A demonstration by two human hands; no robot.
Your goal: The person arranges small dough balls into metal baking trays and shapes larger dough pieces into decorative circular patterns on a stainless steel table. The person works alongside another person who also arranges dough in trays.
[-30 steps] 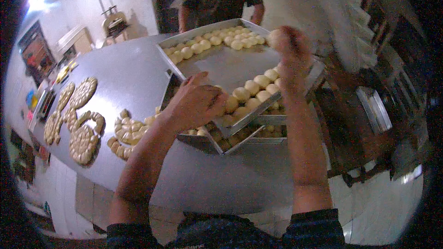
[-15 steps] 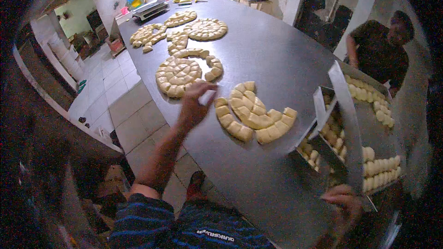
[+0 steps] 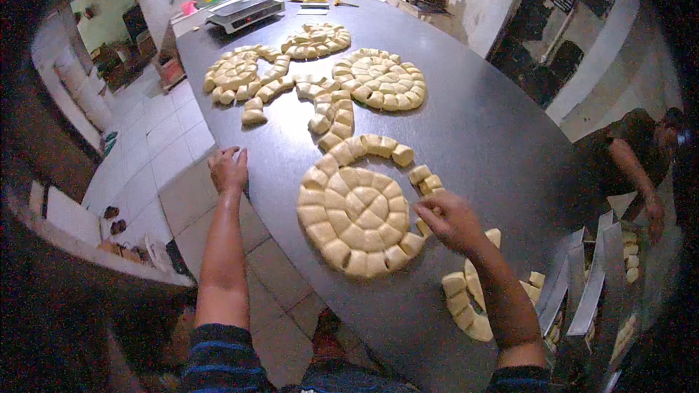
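Cream dough at mid-frame is being flanked by the partly curled right hand, its hold being unclear; centre-left, the half-open, empty left hand is being poised by the table.

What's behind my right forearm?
Cut dough pieces on the grey table show on both sides of your right forearm; the stretch directly behind it is covered.

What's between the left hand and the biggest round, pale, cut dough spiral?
In the head view, only a bare stretch of grey metal tabletop lies between the left hand and that pale dough spiral.
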